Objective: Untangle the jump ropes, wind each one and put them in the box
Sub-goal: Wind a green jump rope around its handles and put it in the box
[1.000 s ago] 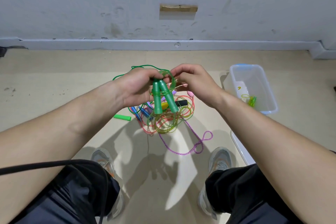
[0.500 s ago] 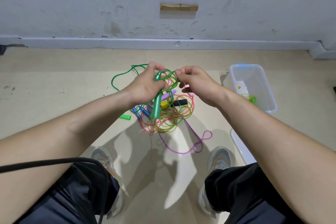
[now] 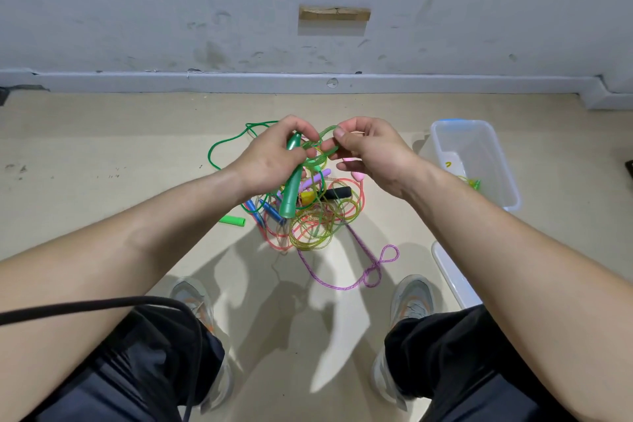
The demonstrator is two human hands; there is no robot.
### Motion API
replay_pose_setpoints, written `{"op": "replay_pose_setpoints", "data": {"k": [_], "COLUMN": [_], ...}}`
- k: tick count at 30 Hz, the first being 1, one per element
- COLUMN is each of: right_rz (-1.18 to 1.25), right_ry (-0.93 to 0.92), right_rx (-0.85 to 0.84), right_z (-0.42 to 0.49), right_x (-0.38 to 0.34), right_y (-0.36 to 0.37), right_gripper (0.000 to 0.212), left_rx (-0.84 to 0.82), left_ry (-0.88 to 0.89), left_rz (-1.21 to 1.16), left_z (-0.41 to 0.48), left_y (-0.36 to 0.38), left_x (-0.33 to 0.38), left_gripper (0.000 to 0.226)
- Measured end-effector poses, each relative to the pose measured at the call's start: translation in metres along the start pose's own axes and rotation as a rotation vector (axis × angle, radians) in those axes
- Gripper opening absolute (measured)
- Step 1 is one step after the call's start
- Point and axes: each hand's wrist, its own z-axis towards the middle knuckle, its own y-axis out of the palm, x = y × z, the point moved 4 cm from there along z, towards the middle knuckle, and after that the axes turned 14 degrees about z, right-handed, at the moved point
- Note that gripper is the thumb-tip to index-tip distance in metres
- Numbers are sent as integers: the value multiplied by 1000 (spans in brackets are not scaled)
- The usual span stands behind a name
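The left hand (image 3: pixel 274 161) grips the green handles (image 3: pixel 291 185), the right hand (image 3: pixel 370 154) pinches its cord; one rope lies in the box (image 3: pixel 507 161) (the pile (image 3: pixel 315 216) remains tangled).

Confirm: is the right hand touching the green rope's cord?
Touching. The head view shows the right hand pinching the green cord loop, while the left hand grips the green handle.
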Motion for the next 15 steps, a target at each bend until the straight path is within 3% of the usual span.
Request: {"op": "replay_pose_setpoints", "data": {"k": [7,15], "right_rz": [-49,-43], "right_ry": [-15,-44], "right_rx": [94,77], "right_z": [1,-3], "right_x": [-3,-6], "right_y": [-2,0], "right_gripper": [13,17], "left_rx": [6,50], "left_ry": [78,141], "left_rz": [121,259], "left_z": [1,3], "left_y": [5,1], "left_x": [-6,-5], "left_gripper": [17,21]}}
